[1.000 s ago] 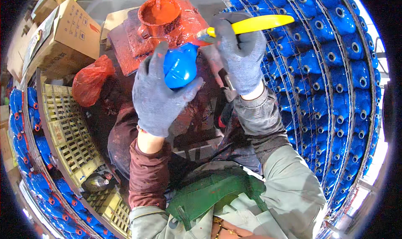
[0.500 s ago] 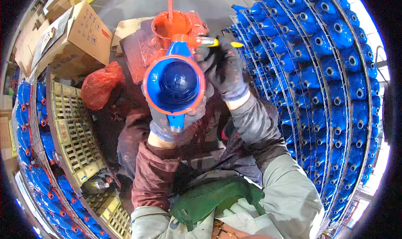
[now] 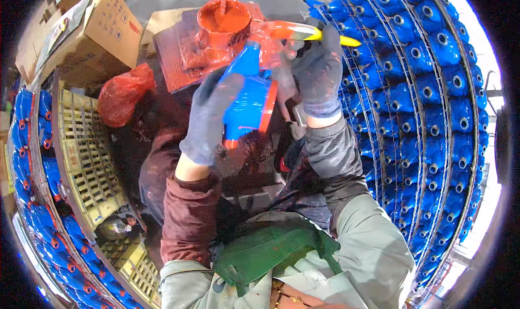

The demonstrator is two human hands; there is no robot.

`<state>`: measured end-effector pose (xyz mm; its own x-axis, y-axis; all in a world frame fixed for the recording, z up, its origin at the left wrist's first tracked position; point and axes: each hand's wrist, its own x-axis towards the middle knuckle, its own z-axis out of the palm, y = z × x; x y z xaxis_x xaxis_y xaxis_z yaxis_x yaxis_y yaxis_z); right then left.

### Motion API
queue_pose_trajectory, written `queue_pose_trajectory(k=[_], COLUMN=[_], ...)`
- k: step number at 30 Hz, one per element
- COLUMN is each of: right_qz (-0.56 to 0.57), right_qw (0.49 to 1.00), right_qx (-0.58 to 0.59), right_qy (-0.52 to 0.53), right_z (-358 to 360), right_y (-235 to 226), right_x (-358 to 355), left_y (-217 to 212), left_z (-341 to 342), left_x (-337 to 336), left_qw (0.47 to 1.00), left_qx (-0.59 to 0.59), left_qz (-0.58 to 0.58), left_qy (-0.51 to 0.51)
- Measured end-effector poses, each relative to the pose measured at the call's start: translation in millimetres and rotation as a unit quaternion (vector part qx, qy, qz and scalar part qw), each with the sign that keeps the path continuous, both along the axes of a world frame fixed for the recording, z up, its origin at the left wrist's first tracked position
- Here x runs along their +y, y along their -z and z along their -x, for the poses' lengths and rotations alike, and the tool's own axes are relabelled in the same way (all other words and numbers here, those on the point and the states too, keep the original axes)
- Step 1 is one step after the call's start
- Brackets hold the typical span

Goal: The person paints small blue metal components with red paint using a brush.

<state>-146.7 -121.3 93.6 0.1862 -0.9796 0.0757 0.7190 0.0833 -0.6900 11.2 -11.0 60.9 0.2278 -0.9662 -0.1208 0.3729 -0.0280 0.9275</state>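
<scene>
My left hand (image 3: 205, 122), in a dirty grey glove, grips a glossy blue metal housing (image 3: 246, 104) with spouts at both ends. The housing is turned on its side, so its orange-red rim faces right and its inside is hidden. My right hand (image 3: 318, 73), gloved too, is closed round a paintbrush (image 3: 312, 34) with a yellow handle. The brush's paint-covered end points left, toward a pot of orange-red paint (image 3: 222, 30) just beyond the housing. An upright stick stands in the pot.
Racks of blue housings (image 3: 417, 92) rise close on my right; more blue housings (image 3: 46, 222) line the far left. A yellow plastic crate (image 3: 89, 157), a red plastic bag (image 3: 123, 95) and a cardboard box (image 3: 105, 33) stand left. The pot sits on a paint-smeared board (image 3: 173, 65).
My left hand has turned the housing from open-side-up onto its side, rim to the right. My right hand has moved right with the brush, away from the housing.
</scene>
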Motion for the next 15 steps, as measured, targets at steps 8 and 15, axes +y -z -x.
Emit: queue_pose_trajectory(k=[8, 15], right_qz=[0.231, 0.306], right_qw=[0.845, 0.825], right_qx=[0.454, 0.419], right_qy=[0.163, 0.222], right_z=[2, 1], right_y=[9, -5], right_x=[10, 9], left_y=[5, 3], left_z=[14, 12], left_x=[4, 1], left_qw=[0.770, 0.912], left_qx=[-0.633, -0.407], left_qz=[0.066, 0.049], left_qy=[-0.046, -0.015])
